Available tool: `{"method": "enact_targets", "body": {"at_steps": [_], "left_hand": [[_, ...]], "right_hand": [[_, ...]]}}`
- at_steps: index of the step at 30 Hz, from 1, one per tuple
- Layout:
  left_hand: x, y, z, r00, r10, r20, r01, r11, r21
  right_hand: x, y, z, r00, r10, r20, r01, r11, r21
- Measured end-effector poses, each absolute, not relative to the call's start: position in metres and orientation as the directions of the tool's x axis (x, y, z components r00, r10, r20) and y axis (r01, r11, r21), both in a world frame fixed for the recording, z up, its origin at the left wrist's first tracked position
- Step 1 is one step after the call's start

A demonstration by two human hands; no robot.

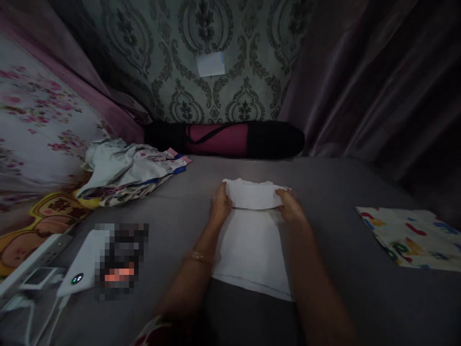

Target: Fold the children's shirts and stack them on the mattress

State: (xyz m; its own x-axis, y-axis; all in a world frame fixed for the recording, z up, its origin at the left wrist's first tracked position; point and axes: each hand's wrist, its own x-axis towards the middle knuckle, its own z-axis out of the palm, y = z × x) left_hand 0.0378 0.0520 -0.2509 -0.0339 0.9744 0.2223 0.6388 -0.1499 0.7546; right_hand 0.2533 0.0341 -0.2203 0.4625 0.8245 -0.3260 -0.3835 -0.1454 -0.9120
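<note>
A white cloth garment (254, 250) lies on the grey sheet, its far part folded over or lifted toward me. My left hand (221, 203) holds the left end of that upper part, with the thumb along its edge. At the right end my right hand (289, 204) grips the cloth between thumb and fingers. The lower part of the garment spreads flat between my forearms, its hem nearest me. A bracelet circles my left wrist.
Piled clothes (126, 168) lie at the left, near a yellow cushion (54, 211), a white power bank (81, 264) with cables and a power strip (39, 259). A patterned folded cloth (414, 238) is at the right. A black and pink roll (219, 139) lies along the wall.
</note>
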Motion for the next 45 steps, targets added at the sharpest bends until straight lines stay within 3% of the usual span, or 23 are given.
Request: {"method": "enact_targets", "body": {"at_steps": [3,6,9,13,21,25,28,31,34,40,45], "left_hand": [[0.041,0.049,-0.250,0.072,0.965,0.254,0.748,-0.221,0.626],[0.044,0.046,-0.248,0.131,0.968,0.214,0.852,-0.220,0.475],[0.045,0.045,-0.248,0.143,0.975,0.171,0.906,-0.198,0.374],[0.045,0.046,-0.250,0.148,0.979,0.139,0.933,-0.185,0.308],[0.042,0.052,-0.253,0.144,0.989,0.035,0.931,-0.147,0.334],[0.041,0.050,-0.251,0.146,0.988,0.043,0.930,-0.152,0.335],[0.045,0.046,-0.245,0.169,0.975,0.147,0.936,-0.206,0.286],[0.052,0.042,-0.239,0.244,0.930,0.274,0.922,-0.310,0.233],[0.057,0.041,-0.241,0.320,0.908,0.270,0.901,-0.380,0.211],[0.051,0.045,-0.255,0.310,0.937,0.162,0.905,-0.343,0.250],[0.052,0.044,-0.256,0.305,0.941,0.144,0.921,-0.330,0.207]], "right_hand": [[0.258,0.036,-0.229,0.513,0.838,-0.189,-0.216,-0.087,-0.972],[0.262,0.038,-0.237,0.525,0.851,-0.002,0.094,-0.061,-0.994],[0.265,0.036,-0.240,0.496,0.858,0.131,0.427,-0.110,-0.897],[0.263,0.031,-0.241,0.487,0.863,0.133,0.608,-0.225,-0.761],[0.256,0.019,-0.236,0.544,0.833,0.106,0.695,-0.376,-0.612],[0.254,0.012,-0.225,0.592,0.789,0.168,0.719,-0.421,-0.553],[0.244,0.012,-0.221,0.506,0.827,0.246,0.800,-0.343,-0.492],[0.221,0.016,-0.223,0.208,0.950,0.235,0.921,-0.109,-0.374],[0.195,0.017,-0.230,-0.050,0.990,0.132,0.947,0.089,-0.308],[0.177,0.011,-0.239,-0.070,0.996,0.058,0.958,0.083,-0.275],[0.178,0.012,-0.237,-0.065,0.997,0.039,0.963,0.073,-0.260]]}}
